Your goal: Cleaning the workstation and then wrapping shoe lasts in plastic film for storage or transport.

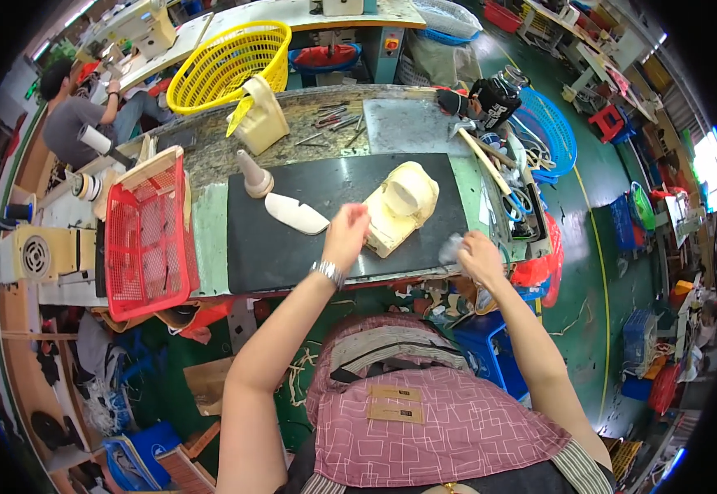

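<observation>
My left hand (347, 237), a watch on its wrist, is closed with fingertips pinched together above the black mat (272, 255). Whatever lies between those fingertips, if anything, is too small to make out. Beside it on the mat stands a cream block (387, 230) with a rounded, cup-like top. To the left lies a white, sole-shaped piece (295, 214), its right end close to my left hand. A beige cone-shaped piece (255, 175) stands behind that. At the mat's front right corner my right hand (481, 258) grips a small whitish, translucent wad (451, 249), blurred.
A red basket (148, 247) sits at the bench's left end. Behind the mat are a cream container (260, 123), loose tools (342, 120) and a yellow basket (231, 66). At right lie a hammer (482, 152) and a black jar (496, 100). A co-worker (87, 115) sits far left.
</observation>
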Demonstrator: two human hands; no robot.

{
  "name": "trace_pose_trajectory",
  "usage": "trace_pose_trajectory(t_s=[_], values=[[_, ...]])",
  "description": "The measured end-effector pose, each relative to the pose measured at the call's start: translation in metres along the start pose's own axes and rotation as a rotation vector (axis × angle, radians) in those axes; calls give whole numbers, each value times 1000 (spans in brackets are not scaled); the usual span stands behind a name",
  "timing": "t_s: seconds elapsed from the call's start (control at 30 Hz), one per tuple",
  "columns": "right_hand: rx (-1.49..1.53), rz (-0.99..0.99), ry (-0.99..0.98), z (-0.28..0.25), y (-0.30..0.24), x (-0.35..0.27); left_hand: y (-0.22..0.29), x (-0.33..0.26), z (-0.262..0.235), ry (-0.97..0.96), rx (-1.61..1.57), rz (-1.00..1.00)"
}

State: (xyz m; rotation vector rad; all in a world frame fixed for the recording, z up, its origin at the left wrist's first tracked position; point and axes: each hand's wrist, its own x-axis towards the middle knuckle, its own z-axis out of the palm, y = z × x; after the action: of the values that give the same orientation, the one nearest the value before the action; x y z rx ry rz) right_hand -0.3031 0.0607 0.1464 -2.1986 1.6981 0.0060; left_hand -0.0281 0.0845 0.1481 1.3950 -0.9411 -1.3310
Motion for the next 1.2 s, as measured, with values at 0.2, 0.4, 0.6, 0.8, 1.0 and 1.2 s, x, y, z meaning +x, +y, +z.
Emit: trace_pose_trajectory(t_s=[0.2, 0.4, 0.6, 0.8, 1.0, 1.2], values=[[610, -36, 409, 36, -82, 73, -3, 54, 27, -18, -199, -178], [1496, -14, -86, -12, -65, 72, 71, 20, -17, -29, -89, 93], [1557, -196, -307, -40, -84, 46, 113, 18, -31, -6, 200, 397], [1426, -277, -175, -41, -89, 34, 124, 12, -4, -240, 765, 922], [1596, -265, -464, -40, -80, 25, 113, 5, 10, -360, 1120, 994], [1675, -197, -452, -27, -82, 13, 104, 0, 26, -139, 989, 673]])
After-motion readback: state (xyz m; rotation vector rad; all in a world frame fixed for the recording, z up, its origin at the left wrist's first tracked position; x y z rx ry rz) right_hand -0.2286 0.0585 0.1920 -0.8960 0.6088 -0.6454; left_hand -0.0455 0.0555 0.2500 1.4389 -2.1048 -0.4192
